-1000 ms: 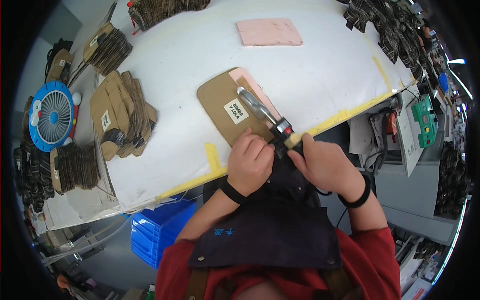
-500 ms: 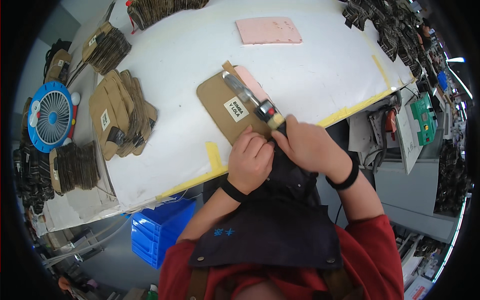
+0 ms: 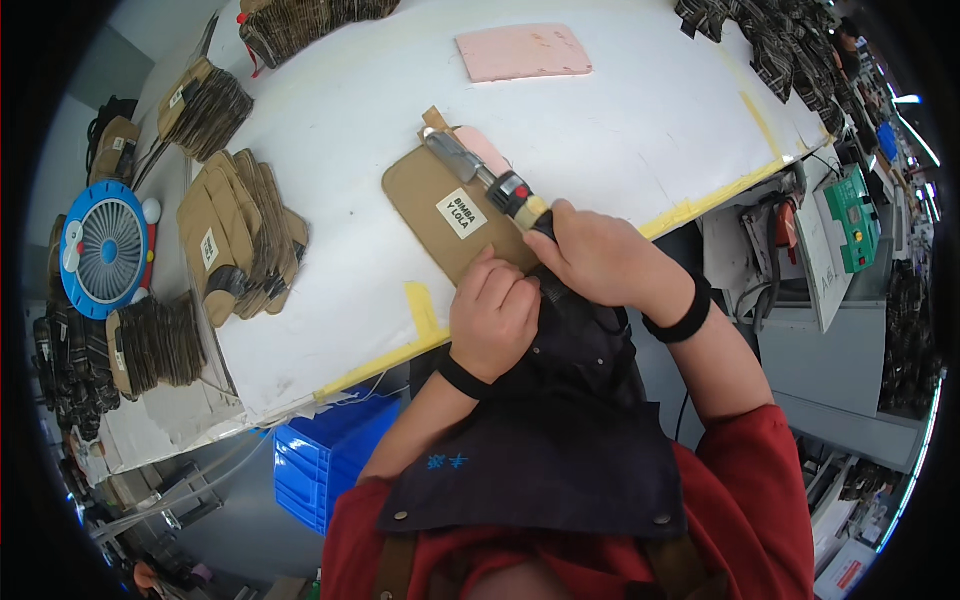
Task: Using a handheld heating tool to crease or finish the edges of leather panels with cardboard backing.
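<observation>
A tan fabric piece [image 3: 415, 190] with a white label [image 3: 461, 214] lies slanted on the white table near its front edge. A pink pad [image 3: 486, 148] shows from under its right side, and a narrow tan tab [image 3: 433, 118] sticks out at its far corner. My left hand [image 3: 497, 308] has its fingers curled closed on the near end of the piece. My right hand [image 3: 598, 255] is closed round a hand tool with a silver metal head [image 3: 455, 155] and a black, red and yellow body. The metal head lies along the piece's right edge; its exact kind I cannot tell.
Stacks of tan pieces [image 3: 222, 195] and a blue fan [image 3: 108, 248] stand at the left. Another pink pad [image 3: 524, 52] lies farther back. Dark patterned strips [image 3: 770, 60] heap at the far right. Yellow tape [image 3: 690, 212] runs along the table's front edge; a blue crate [image 3: 325, 460] sits below.
The tool's metal head has slid slightly toward the far end of the tan piece, my right hand with it. My left hand stays at the near end. The whole view has shifted a little.
</observation>
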The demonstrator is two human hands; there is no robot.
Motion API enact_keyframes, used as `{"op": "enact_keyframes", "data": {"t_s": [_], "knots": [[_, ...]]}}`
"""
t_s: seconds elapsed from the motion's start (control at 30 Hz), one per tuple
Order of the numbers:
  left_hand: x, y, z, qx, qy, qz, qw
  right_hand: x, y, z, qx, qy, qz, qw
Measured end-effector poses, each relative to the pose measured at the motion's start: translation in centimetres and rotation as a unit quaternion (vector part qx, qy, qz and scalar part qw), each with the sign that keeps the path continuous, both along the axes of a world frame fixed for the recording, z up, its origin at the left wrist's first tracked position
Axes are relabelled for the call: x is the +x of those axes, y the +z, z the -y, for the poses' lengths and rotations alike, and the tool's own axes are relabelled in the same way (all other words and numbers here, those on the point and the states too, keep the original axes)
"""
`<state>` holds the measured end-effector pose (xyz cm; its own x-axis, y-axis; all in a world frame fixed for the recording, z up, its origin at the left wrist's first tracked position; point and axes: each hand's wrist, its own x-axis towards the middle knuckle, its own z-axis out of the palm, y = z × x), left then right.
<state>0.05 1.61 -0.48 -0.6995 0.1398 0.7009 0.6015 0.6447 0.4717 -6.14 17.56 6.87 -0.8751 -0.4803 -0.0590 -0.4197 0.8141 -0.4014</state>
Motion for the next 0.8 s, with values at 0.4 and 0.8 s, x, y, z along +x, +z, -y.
{"op": "enact_keyframes", "data": {"t_s": [0.4,0.8], "knots": [[-0.1,0.1,0.3,0.001,-0.007,0.002,1.0,6.1,0.6,-2.1,0.035,-0.05,0.062,0.996],[-0.1,0.1,0.3,0.006,-0.009,-0.005,1.0,8.6,1.0,-3.9,0.0,-0.06,0.025,0.998]]}}
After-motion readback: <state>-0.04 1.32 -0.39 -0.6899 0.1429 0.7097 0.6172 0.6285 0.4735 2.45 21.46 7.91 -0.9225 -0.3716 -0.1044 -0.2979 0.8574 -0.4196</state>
